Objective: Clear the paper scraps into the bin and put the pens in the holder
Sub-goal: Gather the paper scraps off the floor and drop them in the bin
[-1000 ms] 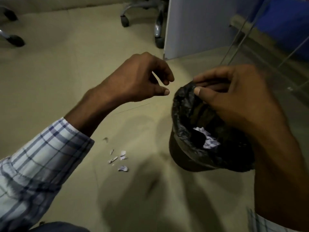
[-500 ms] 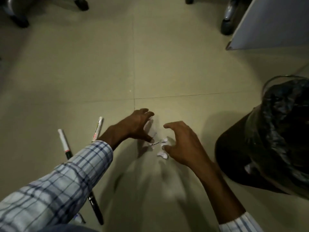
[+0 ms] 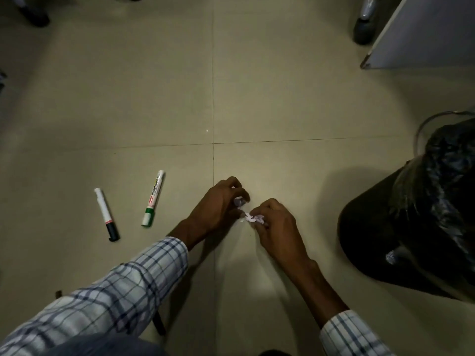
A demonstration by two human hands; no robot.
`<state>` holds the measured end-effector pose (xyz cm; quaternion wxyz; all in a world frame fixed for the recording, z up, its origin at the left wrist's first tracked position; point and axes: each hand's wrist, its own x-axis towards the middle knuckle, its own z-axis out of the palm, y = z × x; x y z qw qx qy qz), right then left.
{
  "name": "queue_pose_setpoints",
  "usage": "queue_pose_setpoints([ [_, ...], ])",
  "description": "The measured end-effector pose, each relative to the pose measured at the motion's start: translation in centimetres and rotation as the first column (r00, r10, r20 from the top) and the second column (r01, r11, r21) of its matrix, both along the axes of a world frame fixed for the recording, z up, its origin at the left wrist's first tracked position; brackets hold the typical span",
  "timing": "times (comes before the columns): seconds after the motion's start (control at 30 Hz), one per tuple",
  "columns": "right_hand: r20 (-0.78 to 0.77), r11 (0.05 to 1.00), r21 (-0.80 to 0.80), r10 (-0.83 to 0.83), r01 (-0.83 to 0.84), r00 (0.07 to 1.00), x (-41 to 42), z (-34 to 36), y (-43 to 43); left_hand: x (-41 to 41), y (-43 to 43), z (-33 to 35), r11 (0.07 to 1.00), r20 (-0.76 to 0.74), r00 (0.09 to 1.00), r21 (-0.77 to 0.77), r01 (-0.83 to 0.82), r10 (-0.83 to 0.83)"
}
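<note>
Both hands are down on the tiled floor over small white paper scraps (image 3: 253, 217). My left hand (image 3: 218, 205) curls around a scrap at its fingertips. My right hand (image 3: 276, 224) pinches several scraps against the floor. At the right stands the bin (image 3: 385, 237), dark, lined with a black plastic bag (image 3: 447, 181). Two whiteboard markers lie on the floor to the left: one with a green cap (image 3: 153, 199), one with a black cap (image 3: 106, 214). A third dark pen (image 3: 159, 323) shows partly under my left sleeve. No pen holder is in view.
A grey panel (image 3: 424, 34) stands at the top right with a chair caster (image 3: 363, 21) beside it. More chair casters (image 3: 33, 16) sit at the top left. Open tiled floor lies beyond my hands.
A second ago both hands were above the bin. They dropped to the floor scraps, and since half a second ago the fingers have closed on the scraps.
</note>
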<state>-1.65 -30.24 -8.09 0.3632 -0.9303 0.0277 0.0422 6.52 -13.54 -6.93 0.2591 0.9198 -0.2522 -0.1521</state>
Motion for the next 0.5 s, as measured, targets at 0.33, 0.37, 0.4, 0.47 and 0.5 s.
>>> queue_pose_setpoints([
  [0.33, 0.019, 0.995, 0.011, -0.096, 0.096, 0.995, -0.38, -0.70, 0.32, -0.89, -0.58, -0.09, 0.999, -0.012, 0.999, -0.030, -0.043, 0.043],
  [0.37, 0.012, 0.995, 0.008, -0.104, 0.103, 0.995, -0.39, -0.69, 0.31, -0.90, -0.52, -0.08, 0.999, -0.017, 0.999, -0.030, -0.036, 0.036],
  [0.4, 0.018, 0.993, 0.009, -0.114, 0.114, 0.993, -0.44, -0.72, 0.22, -0.92, -0.41, 0.00, 0.999, -0.022, 0.999, -0.031, -0.024, 0.024],
  [0.47, 0.046, 0.991, 0.015, -0.137, 0.136, 0.990, -0.64, -0.69, -0.12, -0.85, 0.06, 0.05, 0.999, -0.033, 0.999, -0.036, 0.002, -0.003],
  [0.5, 0.049, 0.988, 0.022, -0.151, 0.150, 0.987, -0.78, -0.60, -0.35, -0.83, 0.40, 0.10, 0.999, -0.046, 0.999, -0.035, 0.002, -0.003],
])
